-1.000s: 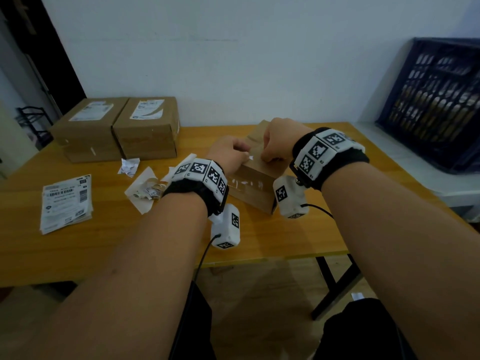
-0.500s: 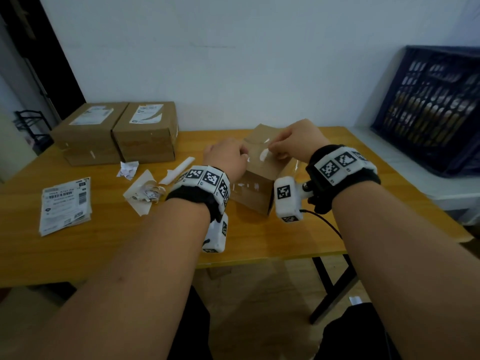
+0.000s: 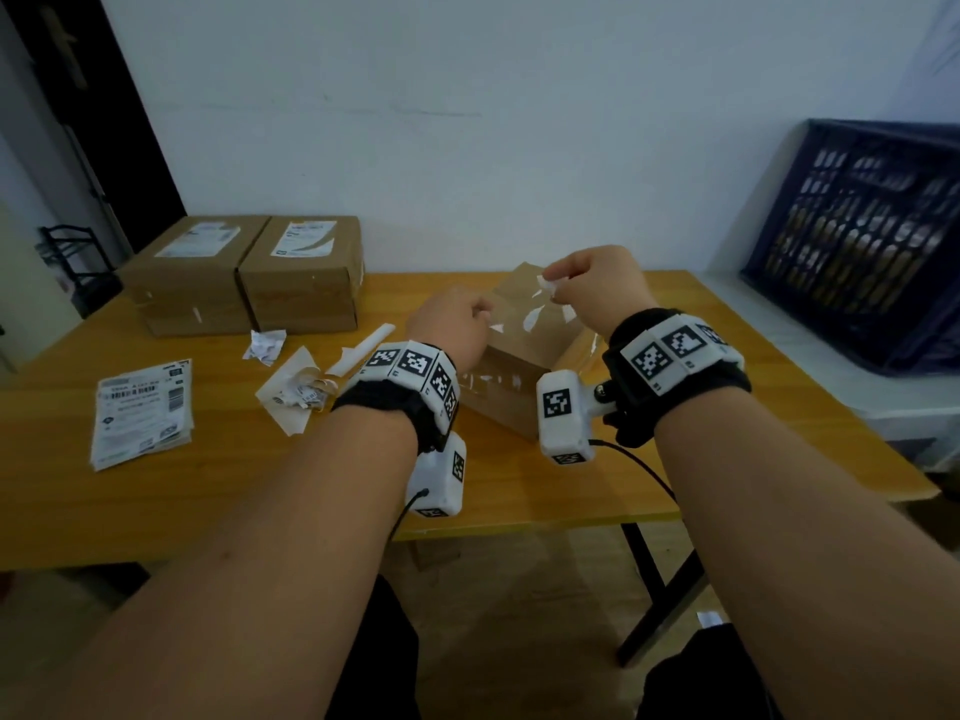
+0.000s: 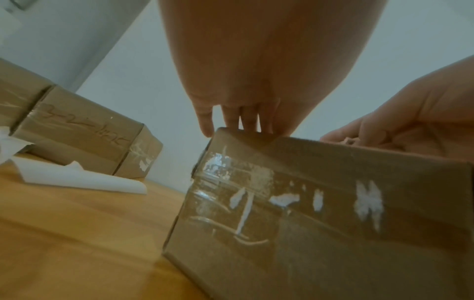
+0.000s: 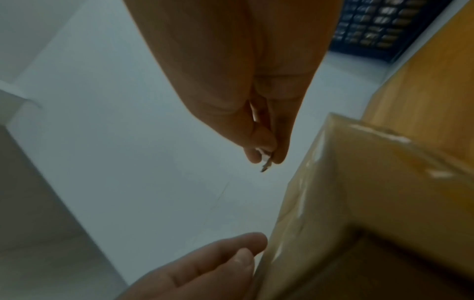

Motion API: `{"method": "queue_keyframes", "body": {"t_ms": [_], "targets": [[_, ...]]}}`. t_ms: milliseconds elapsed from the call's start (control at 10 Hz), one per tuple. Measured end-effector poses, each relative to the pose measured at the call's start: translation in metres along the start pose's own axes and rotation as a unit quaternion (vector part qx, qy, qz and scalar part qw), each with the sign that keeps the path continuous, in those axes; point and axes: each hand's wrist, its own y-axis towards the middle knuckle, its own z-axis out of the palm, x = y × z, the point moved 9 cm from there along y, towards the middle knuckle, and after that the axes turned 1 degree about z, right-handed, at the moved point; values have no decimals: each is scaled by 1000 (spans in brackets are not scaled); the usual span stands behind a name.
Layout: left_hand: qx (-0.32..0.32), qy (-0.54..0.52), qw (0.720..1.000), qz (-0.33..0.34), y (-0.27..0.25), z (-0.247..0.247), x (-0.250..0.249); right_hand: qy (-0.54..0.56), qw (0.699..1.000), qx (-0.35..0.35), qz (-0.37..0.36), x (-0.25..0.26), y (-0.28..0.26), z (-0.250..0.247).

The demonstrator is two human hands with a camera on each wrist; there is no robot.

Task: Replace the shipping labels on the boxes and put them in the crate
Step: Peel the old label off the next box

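A brown cardboard box (image 3: 524,350) stands tilted at the middle of the table, with white label remnants stuck under shiny tape on its faces (image 4: 320,203). My left hand (image 3: 478,317) grips the box's upper left edge, its fingers (image 4: 243,121) curled over the top. My right hand (image 3: 555,287) is raised just above the box's top and pinches a small torn white label scrap (image 3: 549,283) between thumb and finger; the scrap (image 5: 266,161) is clear of the box (image 5: 372,192). The dark blue crate (image 3: 857,241) stands tipped against the wall at the right.
Two more labelled boxes (image 3: 192,275) (image 3: 304,272) sit side by side at the back left. A stack of fresh shipping labels (image 3: 143,413) lies at the left of the wooden table (image 3: 208,501). Torn label scraps and backing paper (image 3: 296,392) lie beside my left wrist.
My right hand has lifted up and to the right off the box's top, taking a torn label scrap with it. My left hand stays on the box.
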Motion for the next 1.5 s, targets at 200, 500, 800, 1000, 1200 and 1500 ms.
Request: {"method": "queue_keyframes", "body": {"t_ms": [200, 500, 800, 1000, 1200, 1500], "targets": [[-9, 8, 994, -110, -17, -38, 59, 44, 996, 33, -66, 49, -16, 45], [-29, 21, 975, -220, -59, -96, 151, 37, 986, 146, -71, 93, -40, 163], [-5, -71, 962, -265, -72, -92, 217, -73, 971, 226, -29, 89, -56, 263], [-10, -114, 953, -279, -65, -81, 233, -133, 960, 245, -10, 77, -58, 283], [-12, -73, 958, -277, -68, -88, 229, -175, 944, 274, -58, 84, -59, 271], [-57, -33, 963, -260, -71, -108, 203, -220, 964, 71, -130, 104, -44, 178]]}}
